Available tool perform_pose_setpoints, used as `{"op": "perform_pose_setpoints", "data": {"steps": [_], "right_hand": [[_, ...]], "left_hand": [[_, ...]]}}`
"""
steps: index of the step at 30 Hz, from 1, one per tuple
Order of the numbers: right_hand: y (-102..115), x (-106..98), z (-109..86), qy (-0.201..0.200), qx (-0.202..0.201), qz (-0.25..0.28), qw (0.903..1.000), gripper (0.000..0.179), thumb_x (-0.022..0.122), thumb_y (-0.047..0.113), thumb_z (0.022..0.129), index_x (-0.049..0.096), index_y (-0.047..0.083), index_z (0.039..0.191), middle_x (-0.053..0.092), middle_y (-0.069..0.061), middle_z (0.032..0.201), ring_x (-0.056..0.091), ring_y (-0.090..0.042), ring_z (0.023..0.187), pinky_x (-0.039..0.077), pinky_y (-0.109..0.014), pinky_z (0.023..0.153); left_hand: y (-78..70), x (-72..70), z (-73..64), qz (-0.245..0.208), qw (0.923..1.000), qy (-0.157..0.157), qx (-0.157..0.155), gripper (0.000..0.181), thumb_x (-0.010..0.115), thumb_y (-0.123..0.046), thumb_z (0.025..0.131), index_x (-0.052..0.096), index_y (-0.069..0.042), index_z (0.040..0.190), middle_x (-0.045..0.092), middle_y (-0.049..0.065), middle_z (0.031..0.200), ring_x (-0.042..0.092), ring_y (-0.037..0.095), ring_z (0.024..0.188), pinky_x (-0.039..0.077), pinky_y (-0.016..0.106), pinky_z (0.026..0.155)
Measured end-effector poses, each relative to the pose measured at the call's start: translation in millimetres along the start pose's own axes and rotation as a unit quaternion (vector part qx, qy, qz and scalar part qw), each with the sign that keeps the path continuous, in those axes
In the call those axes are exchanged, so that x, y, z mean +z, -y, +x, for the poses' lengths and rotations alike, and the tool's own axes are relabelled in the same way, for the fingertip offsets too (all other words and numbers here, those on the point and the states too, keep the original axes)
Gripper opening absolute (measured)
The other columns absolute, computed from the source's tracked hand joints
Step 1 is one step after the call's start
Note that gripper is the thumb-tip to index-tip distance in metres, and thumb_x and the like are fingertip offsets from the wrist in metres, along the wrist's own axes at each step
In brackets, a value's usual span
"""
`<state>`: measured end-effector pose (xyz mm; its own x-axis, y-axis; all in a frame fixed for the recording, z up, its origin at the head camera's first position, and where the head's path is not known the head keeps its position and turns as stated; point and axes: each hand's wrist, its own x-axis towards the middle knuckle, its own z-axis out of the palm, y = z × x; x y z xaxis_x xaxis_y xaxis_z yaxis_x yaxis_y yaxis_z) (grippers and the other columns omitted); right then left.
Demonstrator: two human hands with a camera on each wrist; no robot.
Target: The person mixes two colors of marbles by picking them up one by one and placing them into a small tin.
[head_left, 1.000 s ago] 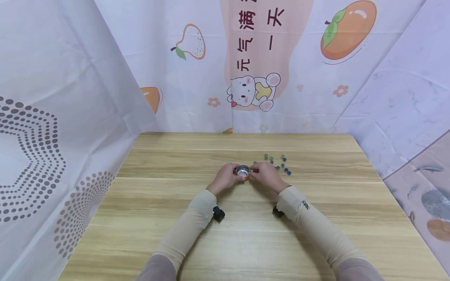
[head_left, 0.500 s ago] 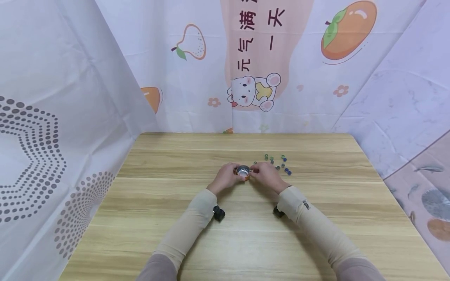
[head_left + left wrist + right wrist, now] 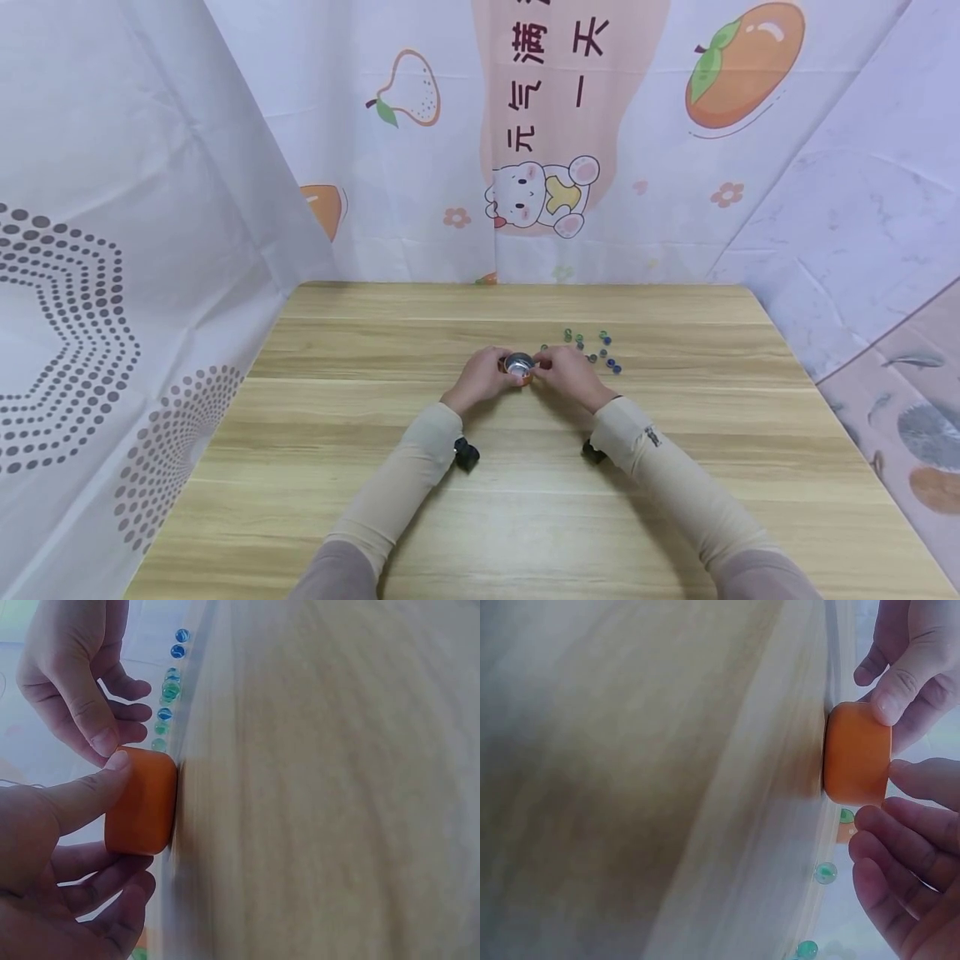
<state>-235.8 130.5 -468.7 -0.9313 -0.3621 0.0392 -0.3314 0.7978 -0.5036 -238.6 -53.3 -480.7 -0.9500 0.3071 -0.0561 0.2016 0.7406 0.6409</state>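
Note:
A small round orange container (image 3: 524, 382) with a silver top or inside stands on the table between both hands. My left hand (image 3: 482, 381) grips its left side; in the left wrist view the left thumb presses near the upper edge of the orange wall (image 3: 142, 802) and the fingers curl beneath. From the right, my right hand (image 3: 573, 377) pinches at the container's upper rim with thumb and forefinger. In the right wrist view these fingertips sit right at the edge of the orange container (image 3: 857, 754), the other fingers loosely bent. Whatever small part lies between them is hidden.
Several blue and green glass marbles (image 3: 612, 365) lie scattered behind and beside the right hand. The wooden table (image 3: 495, 533) reaches to a printed curtain (image 3: 420, 167) at the back. A black wrist camera (image 3: 466, 456) hangs under the left sleeve.

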Motion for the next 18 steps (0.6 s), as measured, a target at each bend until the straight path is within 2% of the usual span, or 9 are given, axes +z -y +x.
{"op": "perform_pose_setpoints", "data": {"steps": [8,18], "right_hand": [[-0.1,-1.4,0.1,-0.005,-0.006,0.004,1.0,0.018,0.071,0.015,0.088,0.075,0.005,0.103,0.072,-0.005,0.084,0.059,-0.012,0.07,0.048,-0.026,0.063],[-2.0,-1.2,-2.7,-0.011,-0.012,0.007,0.9998,0.019,0.07,0.015,0.089,0.074,0.004,0.104,0.072,-0.007,0.086,0.06,-0.013,0.072,0.05,-0.027,0.065]], "left_hand": [[1.1,1.5,2.4,-0.011,0.9999,0.002,-0.004,0.047,0.078,-0.026,0.083,0.065,-0.008,0.124,0.067,0.009,0.119,0.06,0.024,0.108,0.047,0.039,0.095],[-1.2,0.8,2.6,0.011,0.9999,0.01,-0.004,0.049,0.077,-0.029,0.084,0.064,-0.008,0.126,0.066,0.01,0.121,0.06,0.025,0.112,0.046,0.04,0.097]]}}
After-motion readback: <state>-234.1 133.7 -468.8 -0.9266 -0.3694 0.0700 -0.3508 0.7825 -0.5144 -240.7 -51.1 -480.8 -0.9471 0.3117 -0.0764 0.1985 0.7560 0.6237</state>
